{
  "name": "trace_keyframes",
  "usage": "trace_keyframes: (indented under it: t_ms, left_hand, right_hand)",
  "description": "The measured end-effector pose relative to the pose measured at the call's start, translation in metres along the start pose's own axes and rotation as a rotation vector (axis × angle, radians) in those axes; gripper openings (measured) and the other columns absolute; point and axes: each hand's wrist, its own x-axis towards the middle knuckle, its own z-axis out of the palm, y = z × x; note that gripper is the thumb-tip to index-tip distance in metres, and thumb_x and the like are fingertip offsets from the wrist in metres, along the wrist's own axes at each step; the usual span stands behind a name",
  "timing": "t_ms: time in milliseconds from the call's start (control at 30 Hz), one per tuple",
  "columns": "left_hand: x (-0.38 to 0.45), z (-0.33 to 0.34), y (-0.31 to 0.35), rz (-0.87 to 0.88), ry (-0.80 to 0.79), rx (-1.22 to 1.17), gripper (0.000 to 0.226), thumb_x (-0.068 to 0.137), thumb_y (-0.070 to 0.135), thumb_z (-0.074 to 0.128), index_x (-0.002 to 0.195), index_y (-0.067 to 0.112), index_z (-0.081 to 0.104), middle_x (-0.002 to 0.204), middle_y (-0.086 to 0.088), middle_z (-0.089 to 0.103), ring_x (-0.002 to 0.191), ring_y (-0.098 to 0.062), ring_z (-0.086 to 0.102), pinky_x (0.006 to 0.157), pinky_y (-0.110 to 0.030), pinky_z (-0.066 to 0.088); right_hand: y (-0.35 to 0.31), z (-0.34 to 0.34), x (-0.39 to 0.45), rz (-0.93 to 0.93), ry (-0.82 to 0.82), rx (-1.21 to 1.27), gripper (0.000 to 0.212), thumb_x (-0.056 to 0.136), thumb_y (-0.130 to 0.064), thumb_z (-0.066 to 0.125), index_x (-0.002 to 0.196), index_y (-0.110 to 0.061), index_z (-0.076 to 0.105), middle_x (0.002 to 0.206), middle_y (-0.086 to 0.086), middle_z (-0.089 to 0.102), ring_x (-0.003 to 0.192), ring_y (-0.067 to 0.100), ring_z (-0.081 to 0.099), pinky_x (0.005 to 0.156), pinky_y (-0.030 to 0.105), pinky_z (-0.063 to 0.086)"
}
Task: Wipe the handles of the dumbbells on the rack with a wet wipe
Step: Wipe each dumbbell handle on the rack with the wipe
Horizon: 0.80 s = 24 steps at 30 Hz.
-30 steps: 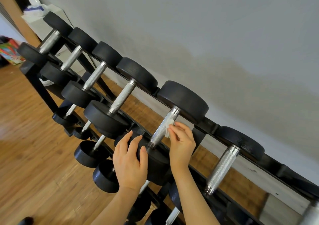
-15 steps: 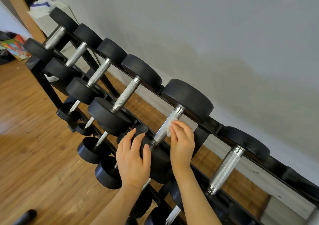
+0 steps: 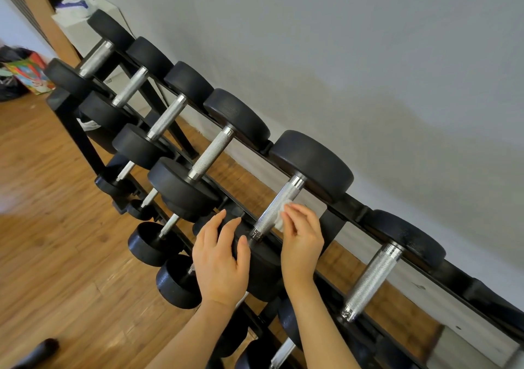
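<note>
Wet wipe [image 3: 280, 218] pressed against knurled handle [image 3: 276, 208] of fifth dumbbell on rack [image 3: 343, 207] top tier, pinched in right hand [image 3: 302, 239] fingertips. Left hand [image 3: 221, 258], at 9 o'clock of the right, fingers spread, rests flat on that dumbbell's near head [image 3: 262, 272].

We see two bare forearms rising from the bottom edge, each ending in a bare hand. The left hand [image 3: 219, 263] and right hand [image 3: 302, 242] wear no gloves, rings, watch or bracelets. No sleeves reach the visible forearms. The fingernails are short and plain, without polish.
</note>
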Motion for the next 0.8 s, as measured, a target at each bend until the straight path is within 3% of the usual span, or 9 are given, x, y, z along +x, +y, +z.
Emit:
trace_keyframes:
  t_ms: [167,333,500,667,800]
  left_hand:
    - [0.000,-0.001,0.000,0.007,-0.007,-0.001,0.044,0.094,0.037,0.041,0.122,0.016,0.066,0.138,-0.004,0.055,0.129,-0.022,0.045,0.105,-0.036,0.030]
    - [0.000,-0.001,0.000,0.007,-0.003,-0.010,0.044,0.094,0.037,0.040,0.121,0.016,0.067,0.138,-0.005,0.055,0.128,-0.024,0.047,0.105,-0.037,0.031]
    - [-0.001,-0.002,0.001,-0.003,-0.008,-0.003,0.043,0.094,0.038,0.040,0.122,0.017,0.066,0.138,-0.004,0.055,0.129,-0.024,0.046,0.105,-0.040,0.033]
    - [0.000,-0.001,0.001,-0.001,-0.004,-0.008,0.043,0.094,0.038,0.041,0.121,0.017,0.067,0.137,-0.004,0.056,0.128,-0.024,0.047,0.105,-0.039,0.033]
    - [-0.001,-0.001,0.001,-0.002,-0.003,-0.009,0.043,0.094,0.038,0.041,0.122,0.018,0.066,0.138,-0.004,0.055,0.129,-0.023,0.046,0.106,-0.038,0.030]
  right_hand:
    - [-0.003,-0.004,0.030,0.086,0.054,0.021,0.024,0.089,-0.007,0.064,0.112,-0.005,0.070,0.113,0.006,0.062,0.100,0.010,0.062,0.085,0.012,0.051]
    - [0.000,-0.003,0.006,-0.119,-0.110,-0.101,0.026,0.091,-0.015,0.059,0.112,-0.005,0.069,0.110,0.005,0.061,0.100,0.018,0.061,0.080,0.030,0.057]
    - [-0.002,-0.010,0.020,-0.273,-0.255,-0.261,0.036,0.092,-0.025,0.048,0.109,-0.004,0.071,0.109,0.010,0.064,0.101,0.025,0.060,0.077,0.035,0.059]
    - [0.000,-0.012,0.027,-0.393,-0.332,-0.340,0.029,0.083,-0.017,0.067,0.108,-0.004,0.070,0.108,0.009,0.064,0.103,0.023,0.056,0.082,0.028,0.054]
    - [0.005,-0.013,0.027,-0.535,-0.483,-0.374,0.033,0.078,-0.014,0.075,0.110,-0.006,0.070,0.108,0.007,0.064,0.106,0.019,0.051,0.085,0.034,0.056]
